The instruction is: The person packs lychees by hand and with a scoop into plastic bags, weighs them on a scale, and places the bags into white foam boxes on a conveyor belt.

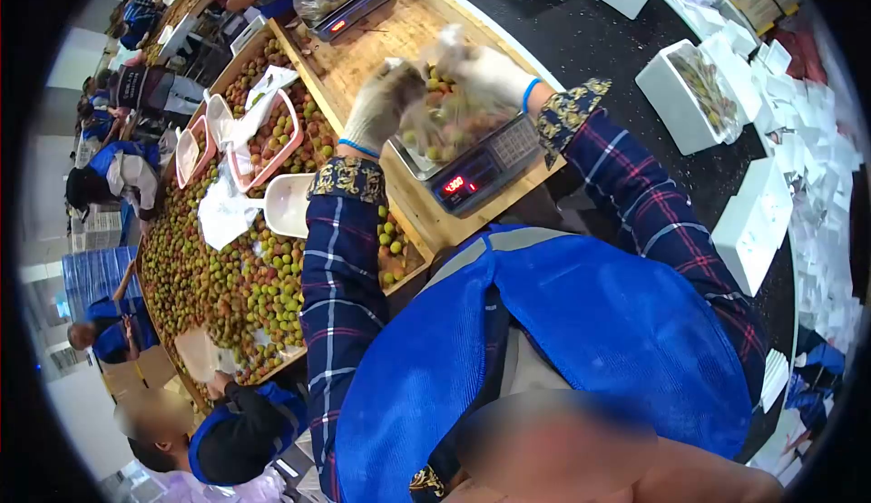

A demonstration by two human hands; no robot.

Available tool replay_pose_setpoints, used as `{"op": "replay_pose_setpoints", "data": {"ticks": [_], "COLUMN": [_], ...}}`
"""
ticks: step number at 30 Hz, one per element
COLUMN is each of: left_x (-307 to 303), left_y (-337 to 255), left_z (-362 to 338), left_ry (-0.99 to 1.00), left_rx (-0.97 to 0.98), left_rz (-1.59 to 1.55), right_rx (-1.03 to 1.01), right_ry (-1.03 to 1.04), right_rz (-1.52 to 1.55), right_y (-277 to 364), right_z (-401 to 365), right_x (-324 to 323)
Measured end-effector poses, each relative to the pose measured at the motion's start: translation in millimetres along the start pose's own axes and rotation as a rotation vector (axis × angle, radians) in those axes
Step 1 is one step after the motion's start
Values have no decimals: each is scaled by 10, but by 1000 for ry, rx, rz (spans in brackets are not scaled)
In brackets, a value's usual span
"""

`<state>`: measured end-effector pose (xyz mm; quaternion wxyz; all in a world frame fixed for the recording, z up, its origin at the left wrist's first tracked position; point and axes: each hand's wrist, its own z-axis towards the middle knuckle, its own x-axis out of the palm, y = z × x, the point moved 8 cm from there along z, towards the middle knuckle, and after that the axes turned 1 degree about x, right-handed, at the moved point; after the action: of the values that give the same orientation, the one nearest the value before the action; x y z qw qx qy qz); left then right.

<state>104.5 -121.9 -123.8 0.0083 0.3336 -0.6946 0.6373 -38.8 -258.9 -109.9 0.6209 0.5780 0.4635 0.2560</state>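
Observation:
A clear plastic bag of red and green fruit rests on a digital scale with a lit red display. My left hand, in a whitish glove, is closed at the bag's left upper edge. On the other side, my right hand, also gloved, has its fingers bent around the gathered plastic at the bag's upper right. The bag's mouth is partly hidden by the gloves and blurred.
Left of the scale lies a large bin of fruit with a white scoop and pink-rimmed baskets. Another scale holds a bag near a co-worker's hand. White foam boxes stand on the black belt at right.

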Motion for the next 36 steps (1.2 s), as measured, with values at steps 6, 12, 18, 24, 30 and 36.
{"op": "replay_pose_setpoints", "data": {"ticks": [6, 12, 18, 24, 30, 36], "left_x": [66, -78, -471, -143, -473, -802], "left_y": [-609, -652, -459, -757, -394, -186], "left_z": [-200, -673, -628, -527, -609, -995], "left_ry": [-47, 26, -208, -210, -486, -545], "left_rx": [75, 243, 130, 288, 126, 78], "left_rz": [-487, -593, -412, -435, -293, -339], "right_rx": [-1, -120, 69, 37, 108, 76], "right_ry": [-108, -73, -66, 63, 135, 127], "right_rz": [721, 647, 605, 666, 518, 309], "right_y": [407, 346, 345, 290, -227, -291], "right_z": [38, 281, -119, -62, -26, -77], "right_x": [-820, -1365, -1081, -1021, -956, -957]}}
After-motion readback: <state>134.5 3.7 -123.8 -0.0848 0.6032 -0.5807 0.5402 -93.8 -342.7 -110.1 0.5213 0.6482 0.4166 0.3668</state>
